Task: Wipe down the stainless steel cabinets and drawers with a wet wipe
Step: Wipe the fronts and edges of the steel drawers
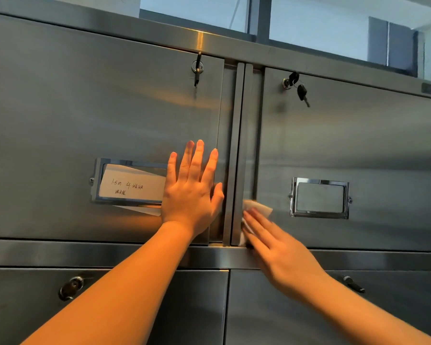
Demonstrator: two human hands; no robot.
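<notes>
— So where is the wet wipe (pixel 258 210) now?

— Low on the right door (pixel 353 155), at its inner edge beside the centre handle strips (pixel 239 150), pressed flat under the right hand (pixel 279 247), fingers straight.

— And the left hand (pixel 192 192)?

— Spread flat on the left door (pixel 85 125), holding nothing, partly covering the label holder (pixel 127 181).

— How will the wipe handle?

— Probably limp, damp, light; likely to bunch or slip on smooth steel, so flat pressure across its middle suits it.

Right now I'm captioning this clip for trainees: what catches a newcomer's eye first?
Two bare forearms reach up from below: the left hand lies flat on the left cabinet door, while the right hand presses a white wipe beside the centre handles. Keys dangle from the right door's lock.
</notes>
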